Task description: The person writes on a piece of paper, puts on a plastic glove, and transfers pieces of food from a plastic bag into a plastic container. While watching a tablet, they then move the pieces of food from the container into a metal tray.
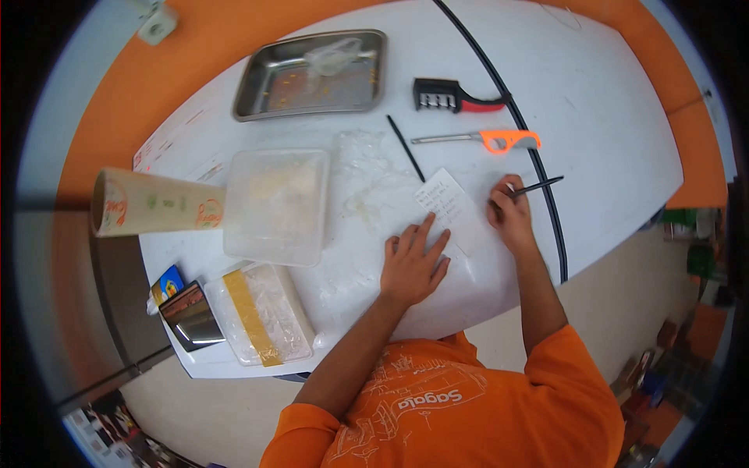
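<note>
Head view: right hand (pixel 511 212) pinches a pen (pixel 544 185), left hand (pixel 411 267) (splayed) touches the paper (pixel 446 191).

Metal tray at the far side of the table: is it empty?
No, the metal tray holds a crumpled plastic bag and scattered yellowish bits.

The note (pixel 451 193) bore writing too small to read; fingertips (pixel 430 218) of the left hand (pixel 413 267) covered part of it. The right hand (pixel 511 212) hid one end of the pen (pixel 538 186). Contents of the cloudy box (pixel 273 230) were blurred. Scraps (pixel 283 101) in the tray (pixel 243 93) were too small to identify. The lower edge cut off the shirt (pixel 476 421).
</note>
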The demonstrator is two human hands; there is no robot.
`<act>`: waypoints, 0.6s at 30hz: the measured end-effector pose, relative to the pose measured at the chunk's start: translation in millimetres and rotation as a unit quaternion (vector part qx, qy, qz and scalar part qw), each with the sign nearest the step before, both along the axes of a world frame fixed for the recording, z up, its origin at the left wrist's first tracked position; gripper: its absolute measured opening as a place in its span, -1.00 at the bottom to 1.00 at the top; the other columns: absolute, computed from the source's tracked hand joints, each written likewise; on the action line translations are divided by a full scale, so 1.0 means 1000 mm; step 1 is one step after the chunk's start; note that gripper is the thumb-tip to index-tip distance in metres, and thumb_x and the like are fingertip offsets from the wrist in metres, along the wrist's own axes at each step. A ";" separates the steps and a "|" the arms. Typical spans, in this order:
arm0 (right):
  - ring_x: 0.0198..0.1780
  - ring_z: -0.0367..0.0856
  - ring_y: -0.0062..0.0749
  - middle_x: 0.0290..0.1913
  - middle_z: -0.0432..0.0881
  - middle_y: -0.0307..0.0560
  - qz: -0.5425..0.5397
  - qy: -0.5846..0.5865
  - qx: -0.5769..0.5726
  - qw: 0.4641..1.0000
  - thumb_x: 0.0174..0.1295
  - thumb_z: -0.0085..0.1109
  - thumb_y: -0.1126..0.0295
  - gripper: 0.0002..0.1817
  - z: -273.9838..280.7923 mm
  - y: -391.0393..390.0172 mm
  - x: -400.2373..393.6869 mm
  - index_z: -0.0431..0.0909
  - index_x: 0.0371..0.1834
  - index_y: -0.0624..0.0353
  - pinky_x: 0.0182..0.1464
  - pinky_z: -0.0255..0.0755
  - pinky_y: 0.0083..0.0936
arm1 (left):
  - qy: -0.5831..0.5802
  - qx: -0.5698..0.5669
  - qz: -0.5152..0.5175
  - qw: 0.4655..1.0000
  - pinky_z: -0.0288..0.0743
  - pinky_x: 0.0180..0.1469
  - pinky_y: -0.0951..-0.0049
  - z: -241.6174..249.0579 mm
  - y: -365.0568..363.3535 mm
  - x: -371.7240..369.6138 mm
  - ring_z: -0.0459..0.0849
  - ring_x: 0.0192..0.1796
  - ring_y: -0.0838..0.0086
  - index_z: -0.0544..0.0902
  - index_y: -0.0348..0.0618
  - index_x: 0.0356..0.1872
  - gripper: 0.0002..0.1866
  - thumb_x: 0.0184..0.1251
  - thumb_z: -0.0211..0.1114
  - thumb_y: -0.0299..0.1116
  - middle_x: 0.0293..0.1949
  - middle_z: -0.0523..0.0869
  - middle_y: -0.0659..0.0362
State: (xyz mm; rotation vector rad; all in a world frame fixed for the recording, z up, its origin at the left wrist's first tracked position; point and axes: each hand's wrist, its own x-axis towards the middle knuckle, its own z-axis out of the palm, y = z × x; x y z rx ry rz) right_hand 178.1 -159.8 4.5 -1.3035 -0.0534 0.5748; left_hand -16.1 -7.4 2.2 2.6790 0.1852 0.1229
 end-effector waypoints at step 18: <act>-0.49 0.45 -0.40 -0.53 0.47 -0.12 0.159 -0.374 -0.418 0.812 0.30 0.41 0.44 -0.77 0.084 0.000 -0.002 0.62 -0.04 0.22 -0.36 0.37 -0.38 | -0.188 -0.375 0.107 0.902 0.48 0.28 0.10 0.099 0.038 -0.081 0.59 0.34 0.09 0.73 -0.08 0.22 -0.62 0.40 0.34 -0.51 0.50 0.43 -0.08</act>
